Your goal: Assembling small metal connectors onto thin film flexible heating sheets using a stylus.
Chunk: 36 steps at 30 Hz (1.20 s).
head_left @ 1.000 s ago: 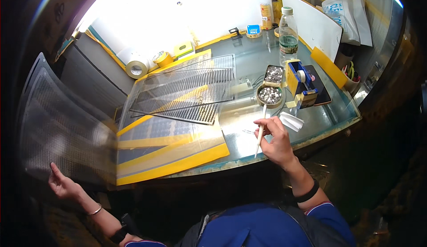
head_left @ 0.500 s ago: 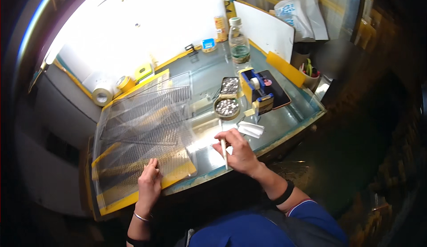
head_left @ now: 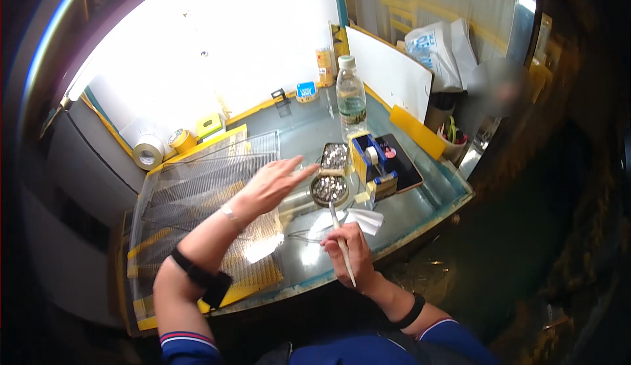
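In my right hand [head_left: 350, 251], at the bench's front edge, is a slim pale-handled tool [head_left: 342, 243], held like a pen. Its grey tip points to the near rim of a round tin [head_left: 329, 204] full of small shiny silvery bits; I cannot tell whether it touches. Above the glass my left hand [head_left: 273, 182] reaches toward the tins with fingers stretched out and nothing in them. Behind the round tin lies a rectangular tin [head_left: 335, 157] of similar bits. A folded white paper [head_left: 365, 221] rests just beyond my right hand.
Clear ribbed sheets [head_left: 197, 214] with yellow edges cover the bench's left side. A blue tape dispenser [head_left: 376, 168] stands beside a dark tablet-like slab [head_left: 402, 168]. Further back are a water bottle [head_left: 351, 99], tape rolls [head_left: 148, 153] and a white board [head_left: 388, 66].
My left hand has lifted off the ribbed sheets and moved forward and right toward the tins. My right hand has tilted the tool so its tip is by the round tin.
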Available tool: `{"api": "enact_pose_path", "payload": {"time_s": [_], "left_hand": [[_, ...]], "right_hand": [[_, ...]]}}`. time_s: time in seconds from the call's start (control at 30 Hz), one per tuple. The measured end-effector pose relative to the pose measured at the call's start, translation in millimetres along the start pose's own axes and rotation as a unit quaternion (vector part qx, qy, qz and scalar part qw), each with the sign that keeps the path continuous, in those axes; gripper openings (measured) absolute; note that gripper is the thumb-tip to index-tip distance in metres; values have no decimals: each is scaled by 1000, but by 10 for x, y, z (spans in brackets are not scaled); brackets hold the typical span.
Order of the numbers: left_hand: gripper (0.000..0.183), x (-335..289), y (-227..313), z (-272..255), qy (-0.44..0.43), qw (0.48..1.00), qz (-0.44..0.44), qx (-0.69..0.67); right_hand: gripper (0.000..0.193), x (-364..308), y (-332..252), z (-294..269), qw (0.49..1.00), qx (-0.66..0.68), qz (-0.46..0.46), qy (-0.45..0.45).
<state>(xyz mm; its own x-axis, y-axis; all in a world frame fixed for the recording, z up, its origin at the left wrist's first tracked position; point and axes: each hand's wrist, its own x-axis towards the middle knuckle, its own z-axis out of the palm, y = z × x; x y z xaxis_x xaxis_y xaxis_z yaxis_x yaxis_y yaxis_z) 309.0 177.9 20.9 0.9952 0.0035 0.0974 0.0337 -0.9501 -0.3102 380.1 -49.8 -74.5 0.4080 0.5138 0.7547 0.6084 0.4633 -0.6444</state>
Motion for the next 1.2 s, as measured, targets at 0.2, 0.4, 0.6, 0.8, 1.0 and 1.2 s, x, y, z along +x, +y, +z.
{"api": "enact_pose_path", "payload": {"time_s": [0.2,0.4,0.6,0.8,1.0,1.2], "left_hand": [[60,740,80,310,73,994,78,35],[42,700,50,214,86,984,142,57],[55,638,-13,20,-91,993,10,-70],[80,617,69,-29,-152,973,-149,-88],[72,258,374,-132,-73,958,-200,-193],[18,-863,715,-648,119,972,-135,-152]], "right_hand": [[24,-93,39,-19,998,43,43,3],[23,-93,57,-46,998,49,33,12],[22,-80,46,-43,998,52,31,18],[12,-23,49,-61,1000,24,-2,5],[12,-69,71,-27,996,72,44,0],[24,-18,20,-59,989,130,71,26]]}}
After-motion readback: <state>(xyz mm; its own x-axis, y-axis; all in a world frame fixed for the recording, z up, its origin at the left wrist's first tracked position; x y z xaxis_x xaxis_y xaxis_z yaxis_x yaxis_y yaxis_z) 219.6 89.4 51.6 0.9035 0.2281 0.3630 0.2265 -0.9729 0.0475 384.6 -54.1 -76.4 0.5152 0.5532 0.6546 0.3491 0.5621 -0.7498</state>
